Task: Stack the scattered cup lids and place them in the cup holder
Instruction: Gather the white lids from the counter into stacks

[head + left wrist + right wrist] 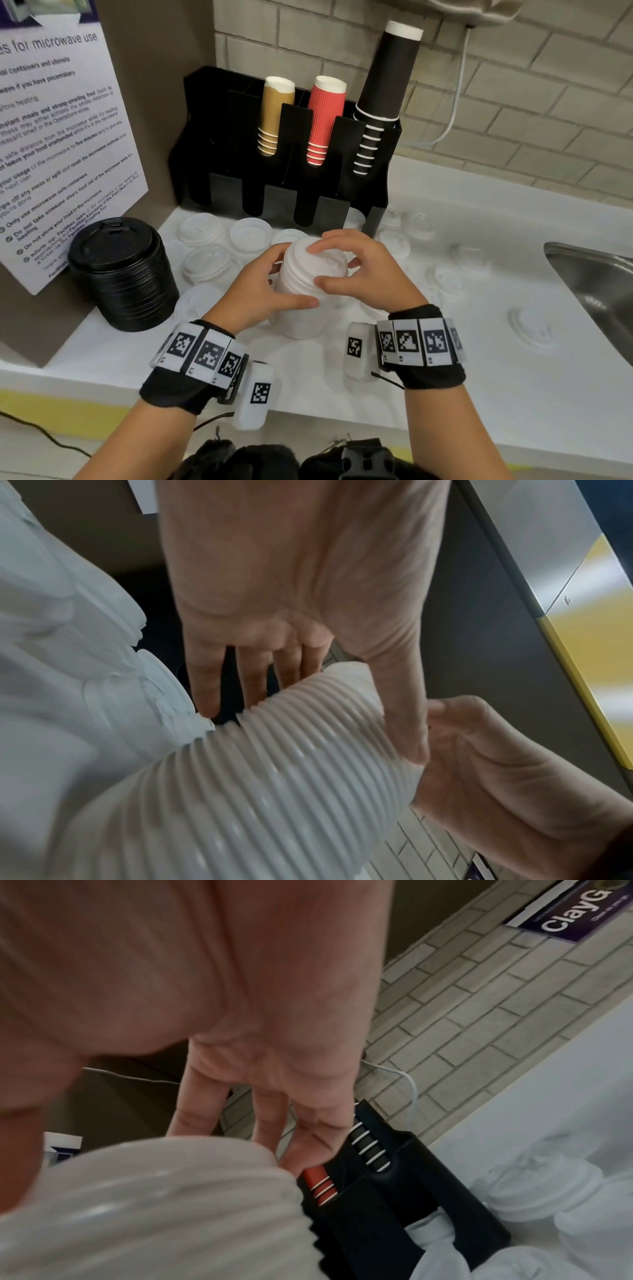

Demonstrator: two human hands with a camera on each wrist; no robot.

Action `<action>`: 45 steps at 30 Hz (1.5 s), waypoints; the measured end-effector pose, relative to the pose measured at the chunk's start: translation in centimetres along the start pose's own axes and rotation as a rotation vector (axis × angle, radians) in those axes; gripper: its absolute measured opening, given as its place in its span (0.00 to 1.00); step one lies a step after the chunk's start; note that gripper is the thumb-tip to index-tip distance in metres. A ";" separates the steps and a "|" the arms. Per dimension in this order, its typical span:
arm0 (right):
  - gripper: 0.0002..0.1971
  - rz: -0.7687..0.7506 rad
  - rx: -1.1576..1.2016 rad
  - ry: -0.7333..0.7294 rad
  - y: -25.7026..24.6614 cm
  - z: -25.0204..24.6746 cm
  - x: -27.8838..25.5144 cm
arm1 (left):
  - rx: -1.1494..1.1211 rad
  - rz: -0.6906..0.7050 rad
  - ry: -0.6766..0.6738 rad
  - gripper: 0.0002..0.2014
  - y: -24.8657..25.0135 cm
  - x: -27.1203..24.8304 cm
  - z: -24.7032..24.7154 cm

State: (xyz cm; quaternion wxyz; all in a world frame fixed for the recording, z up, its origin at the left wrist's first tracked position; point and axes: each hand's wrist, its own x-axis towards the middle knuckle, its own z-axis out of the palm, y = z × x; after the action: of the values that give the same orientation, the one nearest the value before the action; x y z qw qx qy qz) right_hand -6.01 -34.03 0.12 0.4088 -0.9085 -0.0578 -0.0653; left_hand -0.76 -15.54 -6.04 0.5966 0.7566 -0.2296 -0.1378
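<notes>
Gripping a ribbed column of nested white lids, the stack [301, 284], both hands curl round it above the counter [479, 359]: left hand [260, 291] on its side with thumb across the front, right hand [363, 270] with fingers arched over the smooth domed top. Loose translucent lids [202, 229] lie scattered flat around it. Behind stands the black slotted holder [219, 144], carrying corrugated tan, red and black cups. Glossy black lids [120, 274] are piled at left; a steel sink [596, 274] lies right.
</notes>
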 end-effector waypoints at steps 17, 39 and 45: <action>0.16 0.016 0.059 -0.017 1.3 -0.6 0.5 | -0.050 0.038 -0.031 0.41 0.5 0.0 -0.1; 0.40 0.515 -0.400 0.125 11.9 -8.3 7.2 | -0.016 0.041 -0.041 0.37 0.7 0.1 -0.4; 0.38 0.225 -0.181 0.092 9.6 -8.1 3.5 | -0.010 0.039 -0.040 0.37 0.5 0.3 -0.4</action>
State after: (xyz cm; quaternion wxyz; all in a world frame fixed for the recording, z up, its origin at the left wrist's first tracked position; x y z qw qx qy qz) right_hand -1.65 -46.28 -0.99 0.3321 -0.9384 0.0693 -0.0658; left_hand -0.42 -15.49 -5.45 0.5981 0.7461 -0.2556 -0.1423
